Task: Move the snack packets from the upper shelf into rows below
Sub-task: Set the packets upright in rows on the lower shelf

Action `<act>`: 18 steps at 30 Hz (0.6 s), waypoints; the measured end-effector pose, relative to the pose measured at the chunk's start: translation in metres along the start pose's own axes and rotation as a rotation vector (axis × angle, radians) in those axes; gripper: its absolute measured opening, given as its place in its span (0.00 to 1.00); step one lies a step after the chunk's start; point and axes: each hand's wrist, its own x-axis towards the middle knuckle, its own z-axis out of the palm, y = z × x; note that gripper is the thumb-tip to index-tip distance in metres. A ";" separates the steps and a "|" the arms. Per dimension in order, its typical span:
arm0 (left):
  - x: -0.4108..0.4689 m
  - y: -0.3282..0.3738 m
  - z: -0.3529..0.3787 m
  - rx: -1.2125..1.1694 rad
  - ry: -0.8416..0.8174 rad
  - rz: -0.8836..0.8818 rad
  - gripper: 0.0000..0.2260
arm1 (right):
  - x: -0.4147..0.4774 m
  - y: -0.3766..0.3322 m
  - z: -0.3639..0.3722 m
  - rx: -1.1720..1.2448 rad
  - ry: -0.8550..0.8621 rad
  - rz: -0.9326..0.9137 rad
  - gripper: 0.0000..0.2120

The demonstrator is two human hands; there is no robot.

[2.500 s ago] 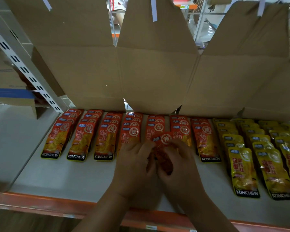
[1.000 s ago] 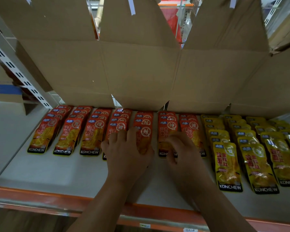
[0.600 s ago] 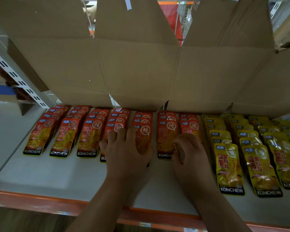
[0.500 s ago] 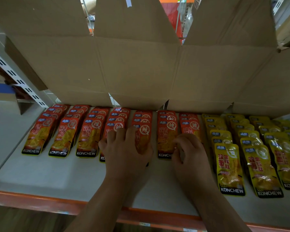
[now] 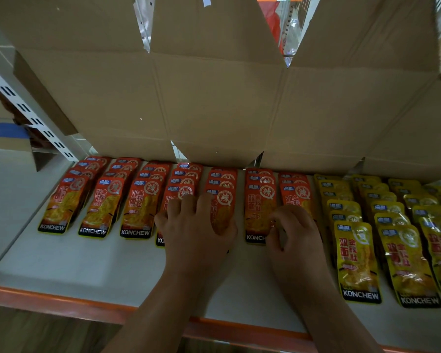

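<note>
Left hand (image 5: 196,230) flat on red packets (image 5: 140,207), right hand (image 5: 294,234) curled on them

White shelf (image 5: 87,263), orange front lip (image 5: 49,299). Red packets (image 5: 138,207) lie on it in seven overlapping rows, left to centre of frame; yellow packets (image 5: 357,256) in similar rows at right, front ones nearer the lip.

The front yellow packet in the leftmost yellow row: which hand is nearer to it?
Right. The right hand rests just left of the front yellow packet, over the red packets. The left hand lies farther left, flat on the red packets.
</note>
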 end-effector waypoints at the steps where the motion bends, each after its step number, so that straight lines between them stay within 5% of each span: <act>1: 0.000 0.000 0.000 0.001 0.000 0.001 0.29 | 0.000 0.000 0.000 0.000 -0.003 0.001 0.11; 18: -0.001 0.001 -0.003 -0.101 0.083 0.094 0.27 | -0.002 0.001 -0.002 0.020 -0.002 0.008 0.09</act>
